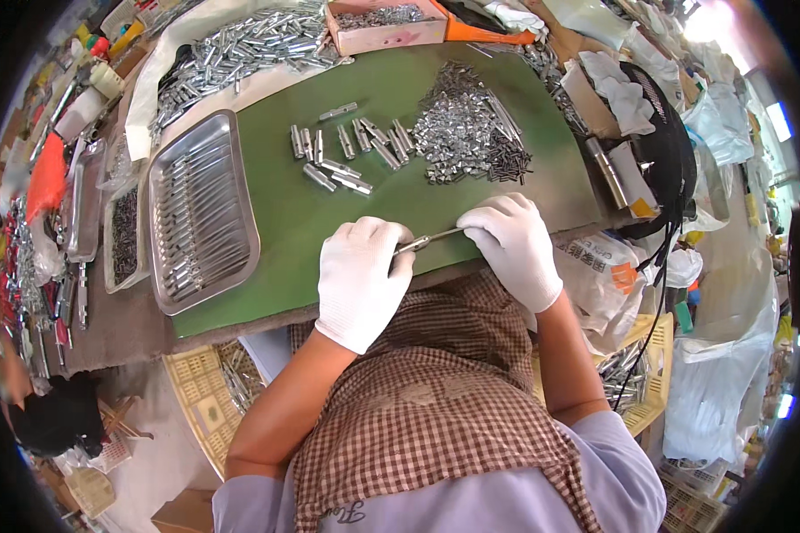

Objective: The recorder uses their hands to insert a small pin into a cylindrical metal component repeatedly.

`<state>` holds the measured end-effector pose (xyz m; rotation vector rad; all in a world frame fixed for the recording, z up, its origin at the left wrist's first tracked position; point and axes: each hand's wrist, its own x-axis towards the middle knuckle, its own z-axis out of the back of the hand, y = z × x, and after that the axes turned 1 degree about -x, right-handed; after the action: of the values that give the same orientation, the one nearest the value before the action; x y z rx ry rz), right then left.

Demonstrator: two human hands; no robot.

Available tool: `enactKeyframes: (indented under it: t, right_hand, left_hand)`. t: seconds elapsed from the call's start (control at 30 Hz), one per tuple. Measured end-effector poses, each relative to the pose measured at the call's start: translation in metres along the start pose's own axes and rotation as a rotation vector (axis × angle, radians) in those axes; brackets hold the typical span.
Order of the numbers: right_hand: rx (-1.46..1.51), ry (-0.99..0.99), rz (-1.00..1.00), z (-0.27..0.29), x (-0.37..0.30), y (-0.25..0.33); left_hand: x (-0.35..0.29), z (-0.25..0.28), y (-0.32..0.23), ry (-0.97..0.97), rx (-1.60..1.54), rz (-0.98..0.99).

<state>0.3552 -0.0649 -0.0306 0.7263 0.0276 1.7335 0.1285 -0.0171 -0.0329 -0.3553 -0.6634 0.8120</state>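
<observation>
In white knitted gloves, my left hand point(363, 275) and my right hand point(512, 247) meet over the near edge of the green work mat point(293, 240). Between them lies a slim metal rod with a thicker barrel point(423, 241). Left fingers close around the barrel, while the right fingertips pinch the thin end. Just beyond sit several loose metal sleeves point(351, 142). Farther right is a heap of small silvery parts point(462, 133), with small dark pins point(509, 163) along its near right side. Left of my hands, a steel tray point(251, 222) holds a row of similar thin rods.
A big pile of metal sleeves point(240, 53) lies at the back left beside a pink box point(387, 34) of small parts. Orange-handled tool point(489, 34) behind. A metal cylinder point(606, 173) and black cables point(671, 231) stand right; yellow crates point(196, 400) sit below the table.
</observation>
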Motion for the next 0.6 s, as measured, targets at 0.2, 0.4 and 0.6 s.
enactKeyframes:
  t: [0.2,0.4,0.6]
  right_hand:
    - [-0.044,-0.049,0.084,-0.006,0.004,-0.001]
    - [-0.005,-0.319,-0.21,0.005,0.002,-0.016]
    - [-0.141,-0.312,-0.448,0.02,0.004,-0.077]
  left_hand:
    - [0.003,0.0,-0.002,0.008,-0.032,0.043]
    - [0.001,-0.004,0.004,0.04,-0.012,0.057]
    - [0.011,-0.013,0.0,0.008,-0.037,0.014]
